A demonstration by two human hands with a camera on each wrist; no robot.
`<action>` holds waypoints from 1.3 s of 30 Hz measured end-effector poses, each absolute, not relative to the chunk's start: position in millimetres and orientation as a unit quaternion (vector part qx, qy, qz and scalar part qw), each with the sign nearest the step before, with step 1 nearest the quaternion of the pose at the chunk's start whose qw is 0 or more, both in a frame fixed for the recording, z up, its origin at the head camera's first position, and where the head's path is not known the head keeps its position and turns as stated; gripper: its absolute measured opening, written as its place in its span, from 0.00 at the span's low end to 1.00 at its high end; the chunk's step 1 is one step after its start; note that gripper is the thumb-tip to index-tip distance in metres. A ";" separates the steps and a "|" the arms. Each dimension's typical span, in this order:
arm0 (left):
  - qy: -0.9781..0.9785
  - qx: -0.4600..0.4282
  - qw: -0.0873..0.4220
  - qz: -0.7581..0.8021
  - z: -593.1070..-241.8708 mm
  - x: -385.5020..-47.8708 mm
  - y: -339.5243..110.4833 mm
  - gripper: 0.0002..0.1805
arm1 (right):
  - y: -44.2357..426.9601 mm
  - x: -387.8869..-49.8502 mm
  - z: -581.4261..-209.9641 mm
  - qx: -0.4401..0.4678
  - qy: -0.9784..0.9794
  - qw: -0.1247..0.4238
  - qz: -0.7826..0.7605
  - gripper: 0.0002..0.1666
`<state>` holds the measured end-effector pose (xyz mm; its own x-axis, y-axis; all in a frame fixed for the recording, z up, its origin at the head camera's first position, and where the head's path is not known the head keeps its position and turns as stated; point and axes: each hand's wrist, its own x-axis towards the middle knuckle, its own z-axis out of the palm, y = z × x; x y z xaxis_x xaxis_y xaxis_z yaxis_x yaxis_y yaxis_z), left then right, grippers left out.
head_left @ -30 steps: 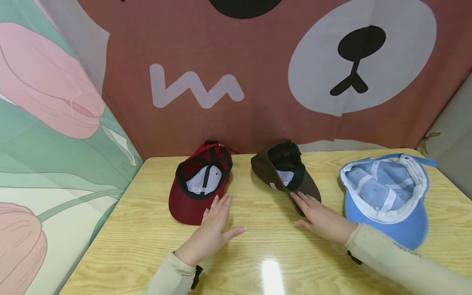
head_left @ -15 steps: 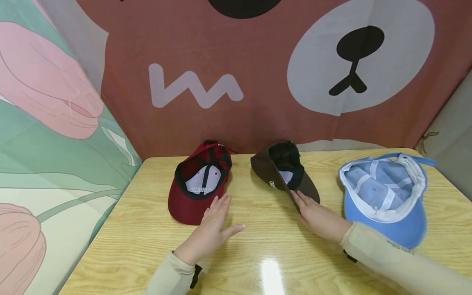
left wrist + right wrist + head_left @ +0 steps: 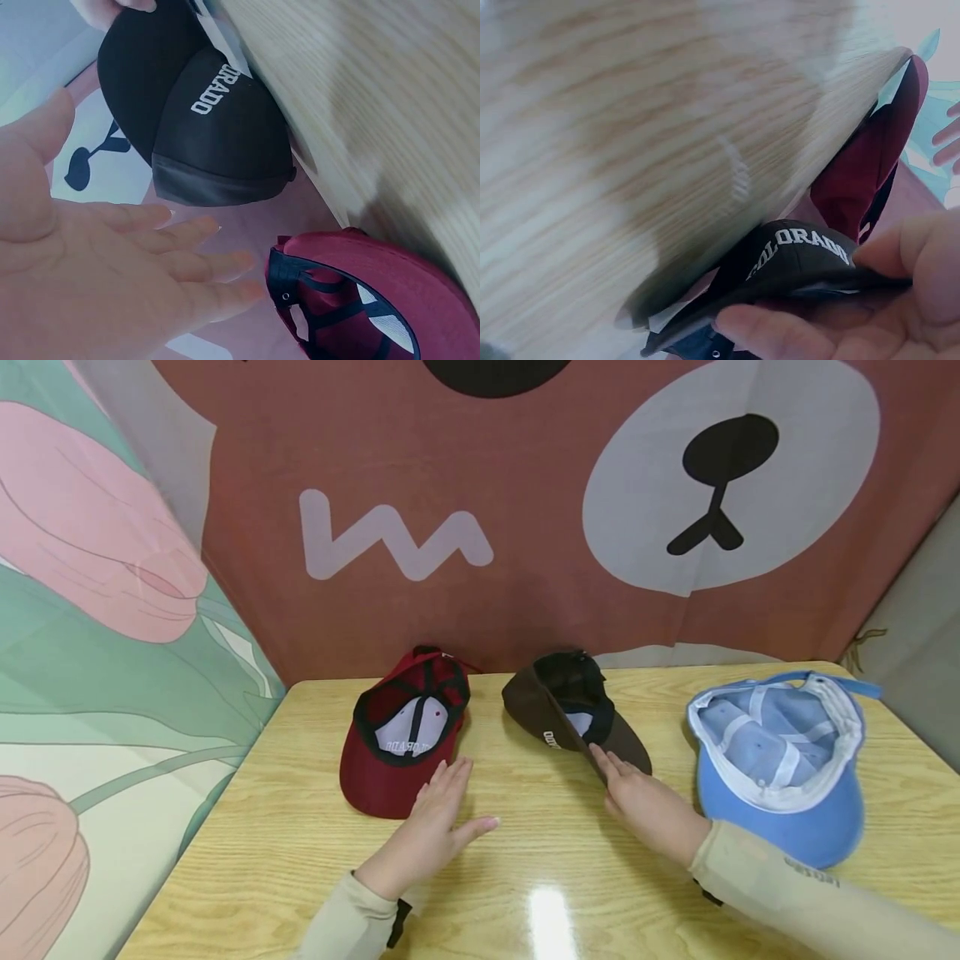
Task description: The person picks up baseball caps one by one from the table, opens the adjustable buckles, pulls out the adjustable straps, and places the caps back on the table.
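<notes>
Head view, and it's 3 caps in a row across the worktop [image 3: 300, 827]; the red cap [image 3: 405, 727] and the blue cap [image 3: 780, 768] sit hollow side up, neither in anyone's grip; between them, the brown cap [image 3: 555, 718] stands tipped, and here's the action, handling under way and, I'd judge, unfinished, since the right hand [image 3: 652, 810] has hold of it; whether the other 2 are already dealt with, I can't tell! That right hand pinches the brim [image 3: 628, 743], thumb on 1 face and fingers on the other; from it the cap reaches off towards 10 or 11 o'clock, white lettering [image 3: 799, 238] readable from the right wrist; the blue cap waits near, between 2 and 3 o'clock; over to the left hand [image 3: 423, 839], fingers straight, thumb spread wide, gripping nothing, the red cap right there at 12 o'clock; touching or just beside, I can't say.
</notes>
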<state>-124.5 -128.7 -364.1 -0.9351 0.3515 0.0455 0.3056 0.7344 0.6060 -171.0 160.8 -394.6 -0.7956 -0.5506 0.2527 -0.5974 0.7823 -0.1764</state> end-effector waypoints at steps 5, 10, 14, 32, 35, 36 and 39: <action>0.922 0.175 0.046 0.342 -364.4 -124.4 -127.9 0.43 | 157.5 -166.5 -392.0 0.284 -0.944 0.112 0.126 0.32; 0.914 0.178 0.054 0.361 -365.5 -126.0 -123.8 0.42 | 154.8 -160.8 -391.1 0.280 -0.945 0.142 0.087 0.32; 0.905 0.166 0.064 0.386 -364.4 -126.2 -120.0 0.43 | 153.3 -156.0 -388.5 0.281 -0.944 0.164 0.051 0.36; 0.847 0.151 0.092 0.502 -350.9 -126.5 -96.2 0.39 | 142.0 -139.4 -378.3 0.301 -0.921 0.246 -0.024 0.38; 0.823 0.153 0.104 0.537 -349.0 -127.1 -89.9 0.41 | 139.8 -138.3 -378.2 0.312 -0.912 0.263 -0.033 0.37; 0.810 0.157 0.108 0.554 -348.8 -127.9 -87.5 0.40 | 139.0 -137.8 -378.2 0.316 -0.909 0.269 -0.033 0.37; 0.773 0.168 0.116 0.601 -348.5 -129.8 -81.0 0.40 | 136.7 -136.2 -378.2 0.329 -0.899 0.288 -0.023 0.37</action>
